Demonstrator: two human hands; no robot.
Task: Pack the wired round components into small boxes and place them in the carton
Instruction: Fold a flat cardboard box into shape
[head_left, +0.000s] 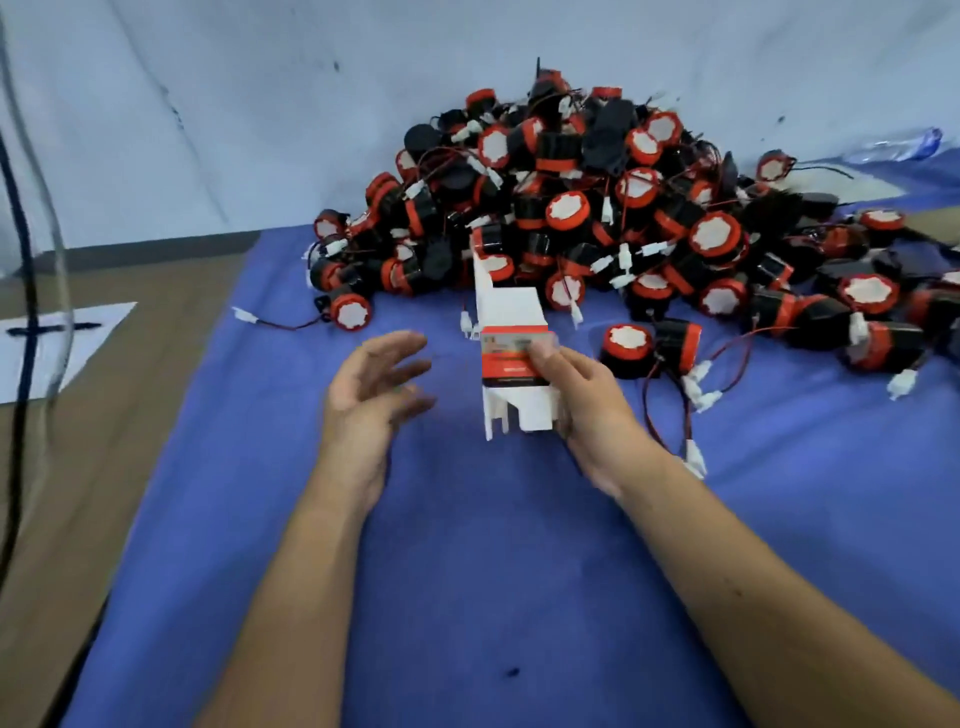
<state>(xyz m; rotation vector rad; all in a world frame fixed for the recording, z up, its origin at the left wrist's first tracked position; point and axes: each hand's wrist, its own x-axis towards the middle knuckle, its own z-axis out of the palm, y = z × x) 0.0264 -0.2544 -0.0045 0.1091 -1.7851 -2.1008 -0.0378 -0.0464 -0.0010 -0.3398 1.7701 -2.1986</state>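
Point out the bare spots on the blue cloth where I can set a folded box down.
Bare blue cloth lies between the forearms, and more left of the open left hand, up to the brown cardboard. It is crowded beyond the small white-and-red box in the right hand: the heap of black-and-red round components and loose wires.

One head-worn camera looks forward and down, close over the blue cloth (467, 571), toward the wall behind.

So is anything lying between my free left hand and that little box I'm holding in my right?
Nothing visible. Only bare blue cloth shows between the open left hand and the small box gripped by the right hand. The pile of components sits behind.
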